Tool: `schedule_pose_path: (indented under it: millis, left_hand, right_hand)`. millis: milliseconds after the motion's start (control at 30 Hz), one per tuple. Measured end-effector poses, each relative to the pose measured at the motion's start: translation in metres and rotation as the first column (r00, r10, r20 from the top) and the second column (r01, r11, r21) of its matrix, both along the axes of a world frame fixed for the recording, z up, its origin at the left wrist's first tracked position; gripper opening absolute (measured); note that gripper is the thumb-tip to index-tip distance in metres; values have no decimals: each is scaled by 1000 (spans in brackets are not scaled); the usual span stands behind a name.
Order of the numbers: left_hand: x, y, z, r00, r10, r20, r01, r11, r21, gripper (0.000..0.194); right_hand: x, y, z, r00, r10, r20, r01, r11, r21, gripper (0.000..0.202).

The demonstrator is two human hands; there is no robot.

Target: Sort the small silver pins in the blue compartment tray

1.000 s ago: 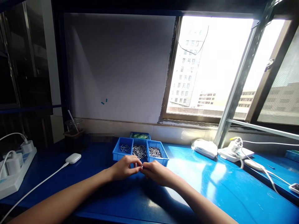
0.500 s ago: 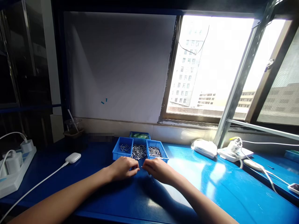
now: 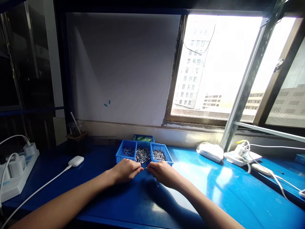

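Note:
Both hands meet just in front of the blue bins. A thin, shiny metal piece (image 3: 145, 168) spans the small gap between their fingertips, too small to name more exactly. My left hand (image 3: 126, 170) pinches its left end with thumb and forefinger. My right hand (image 3: 162, 172) has its fingers curled round the right end. Behind them, the left blue bin (image 3: 122, 156) holds a few dark, thin metal pieces (image 3: 129, 151). Many small metal pins (image 3: 143, 155) fill the middle bin, and the right blue bin (image 3: 168, 156) contains more metal pieces (image 3: 159, 155).
A blue bin with green packets (image 3: 144, 139) stands at the back. To the left are a white charging case (image 3: 76, 161) on a cable, a power strip (image 3: 14, 181) and a plastic cup (image 3: 77, 128). White devices (image 3: 211, 152) and cables line the right rear.
My left thumb and fingers have straightened and closed into a pinch at the thin metal piece, which now shows more clearly between the hands. The camera view has shifted slightly.

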State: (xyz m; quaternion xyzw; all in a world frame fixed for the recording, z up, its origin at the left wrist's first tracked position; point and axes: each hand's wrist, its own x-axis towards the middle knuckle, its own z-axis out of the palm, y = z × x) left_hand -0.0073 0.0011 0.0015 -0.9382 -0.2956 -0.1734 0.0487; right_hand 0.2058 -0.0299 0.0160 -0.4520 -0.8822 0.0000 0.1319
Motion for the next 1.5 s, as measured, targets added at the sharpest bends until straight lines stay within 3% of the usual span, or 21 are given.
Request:
schedule_pose_path:
  millis: [467, 900, 1500]
  left_hand:
    - [1, -4, 1, 1000, -19, -25, 17, 997, -79, 36]
    - [2, -5, -1, 999, -26, -32, 25, 998, -52, 36]
    - [1, -4, 1, 999, -53, -7, 53, 998, -40, 40]
  right_hand:
    - [-7, -7, 5, 982, 100, -161, -120, 986, -119, 30]
    - [-8, -7, -2, 988, 145, -47, -145, 989, 2, 28]
    - [-5, -9, 6, 986, 140, -94, -143, 989, -27, 29]
